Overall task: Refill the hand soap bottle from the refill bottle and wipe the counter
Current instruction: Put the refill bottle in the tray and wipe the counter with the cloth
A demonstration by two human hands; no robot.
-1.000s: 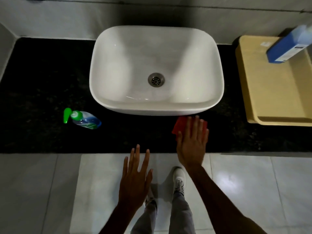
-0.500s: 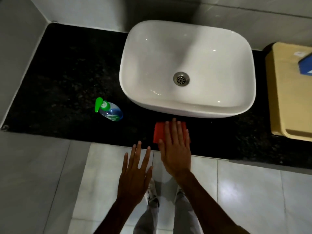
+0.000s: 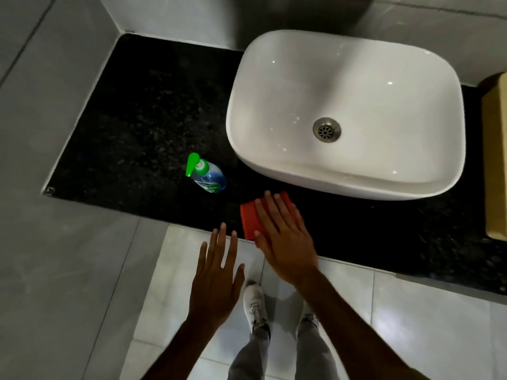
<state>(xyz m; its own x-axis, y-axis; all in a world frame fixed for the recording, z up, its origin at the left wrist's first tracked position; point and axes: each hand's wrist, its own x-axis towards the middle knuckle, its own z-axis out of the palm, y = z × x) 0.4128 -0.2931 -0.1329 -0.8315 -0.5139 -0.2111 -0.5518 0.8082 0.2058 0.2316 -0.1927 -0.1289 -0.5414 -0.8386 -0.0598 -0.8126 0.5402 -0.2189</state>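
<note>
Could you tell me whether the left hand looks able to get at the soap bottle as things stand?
Probably yes. The left hand hovers open and holds nothing, and only bare black counter lies between it and the soap bottle. The right hand, pressing the red cloth, sits off to the side.

The black counter [image 3: 142,111] is lying bare from the left wall to the sink [image 3: 348,113], leaving wide passage there. The soap bottle [image 3: 206,174] is standing near the front edge, just left of the sink. Between bottle and sink a narrow gap is remaining. The sink is blocking the right side; a tan box [image 3: 496,160] is closing the far right.
</note>
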